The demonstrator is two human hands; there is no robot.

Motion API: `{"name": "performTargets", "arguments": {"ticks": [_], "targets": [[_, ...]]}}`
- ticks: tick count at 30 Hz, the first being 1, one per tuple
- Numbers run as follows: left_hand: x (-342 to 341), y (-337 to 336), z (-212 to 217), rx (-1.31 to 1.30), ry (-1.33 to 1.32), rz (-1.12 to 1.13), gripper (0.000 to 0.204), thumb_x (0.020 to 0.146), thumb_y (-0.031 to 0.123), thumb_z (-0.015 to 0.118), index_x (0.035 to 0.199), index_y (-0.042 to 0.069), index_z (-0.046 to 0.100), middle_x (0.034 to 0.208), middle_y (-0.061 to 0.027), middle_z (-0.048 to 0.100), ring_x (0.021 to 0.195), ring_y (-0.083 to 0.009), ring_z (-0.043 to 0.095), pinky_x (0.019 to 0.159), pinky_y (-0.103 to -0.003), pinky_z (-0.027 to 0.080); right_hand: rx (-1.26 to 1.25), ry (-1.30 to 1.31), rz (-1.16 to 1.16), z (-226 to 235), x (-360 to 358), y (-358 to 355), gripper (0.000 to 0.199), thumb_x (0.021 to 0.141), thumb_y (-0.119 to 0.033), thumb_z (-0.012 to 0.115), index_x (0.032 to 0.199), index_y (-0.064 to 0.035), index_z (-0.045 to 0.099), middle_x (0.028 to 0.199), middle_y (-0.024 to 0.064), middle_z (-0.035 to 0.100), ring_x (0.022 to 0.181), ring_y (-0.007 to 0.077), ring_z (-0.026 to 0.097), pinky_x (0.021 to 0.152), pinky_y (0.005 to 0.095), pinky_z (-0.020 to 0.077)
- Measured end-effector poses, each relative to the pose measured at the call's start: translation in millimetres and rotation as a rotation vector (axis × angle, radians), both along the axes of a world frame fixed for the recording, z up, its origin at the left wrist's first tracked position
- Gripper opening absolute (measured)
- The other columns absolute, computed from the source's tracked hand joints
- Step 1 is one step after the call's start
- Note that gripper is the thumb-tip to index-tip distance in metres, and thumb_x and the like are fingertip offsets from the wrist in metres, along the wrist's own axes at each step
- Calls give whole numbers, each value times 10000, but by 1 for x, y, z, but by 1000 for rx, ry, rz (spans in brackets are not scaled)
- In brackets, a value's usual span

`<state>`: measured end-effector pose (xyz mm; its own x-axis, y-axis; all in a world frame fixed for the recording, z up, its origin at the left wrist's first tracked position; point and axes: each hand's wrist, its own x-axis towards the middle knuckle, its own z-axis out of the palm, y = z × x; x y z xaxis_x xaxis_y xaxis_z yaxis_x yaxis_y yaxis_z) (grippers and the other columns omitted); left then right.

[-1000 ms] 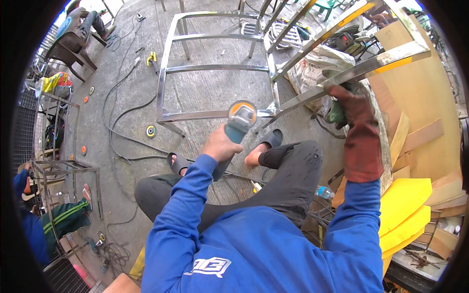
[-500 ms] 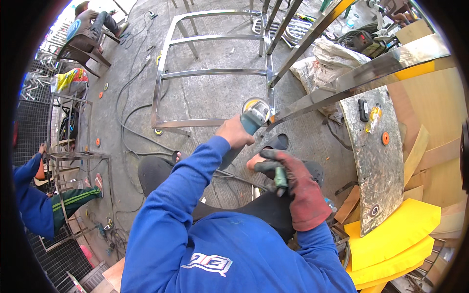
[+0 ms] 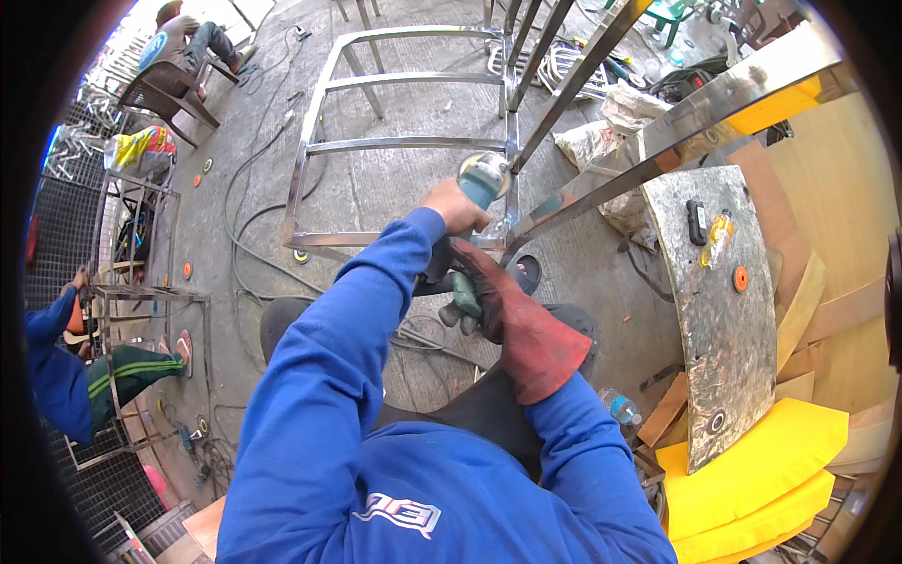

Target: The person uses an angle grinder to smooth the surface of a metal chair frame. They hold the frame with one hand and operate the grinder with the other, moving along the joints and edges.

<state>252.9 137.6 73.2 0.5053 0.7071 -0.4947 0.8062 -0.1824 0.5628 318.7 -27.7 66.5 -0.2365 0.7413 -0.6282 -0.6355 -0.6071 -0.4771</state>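
A teal angle grinder (image 3: 481, 188) with a pale round disc sits against the corner of a shiny metal tube frame (image 3: 404, 144). My bare left hand (image 3: 455, 205) is closed around its body just behind the head. My right hand (image 3: 493, 296) wears a red leather glove with dark green fingers. It is curled at the grinder's dark rear end, partly hidden by my left forearm. The disc is close to the joint where the frame's side bar meets its lower bar. A wide polished metal bar (image 3: 648, 155) slopes up to the right from that corner.
Cables (image 3: 235, 211) snake over the concrete on the left. A worn board (image 3: 714, 329) on the right carries an orange disc (image 3: 740, 278) and a dark handheld object (image 3: 696, 222). Yellow padded pieces (image 3: 752, 470) lie lower right. One person (image 3: 61, 367) is at left, another (image 3: 188, 47) sits behind.
My gloved right hand has moved up and left, from apart over my knee to the grinder's rear. The grinder has shifted slightly up and left, and the view has moved a little.
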Motion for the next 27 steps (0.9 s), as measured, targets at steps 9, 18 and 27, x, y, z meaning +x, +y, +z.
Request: {"name": "performTargets", "arguments": {"ticks": [9,18,27], "targets": [[-4,9,-7,42,-1,102,623,589,282,864,1079,-64,699,1065,-253,739,997,-352,739,876,-382,582,107,32,58,-5,-7,16,577,962,-578,562,1234,-76,644,1044,89,701,649,269,696,463,341,536],[-6,27,-19,54,-57,18,695,591,268,857,1174,-43,643,1125,-259,715,1065,-376,709,906,-399,571,167,75,-90,-12,-21,31,470,994,-489,578,1210,-78,650,1027,74,704,672,218,674,461,334,533],[10,48,-5,90,25,-122,686,604,258,849,1177,-51,631,1138,-263,716,1069,-374,714,909,-410,579,311,18,-132,-12,-28,44,550,1052,-570,499,1409,-152,473,1178,90,619,762,221,672,473,280,486]]}}
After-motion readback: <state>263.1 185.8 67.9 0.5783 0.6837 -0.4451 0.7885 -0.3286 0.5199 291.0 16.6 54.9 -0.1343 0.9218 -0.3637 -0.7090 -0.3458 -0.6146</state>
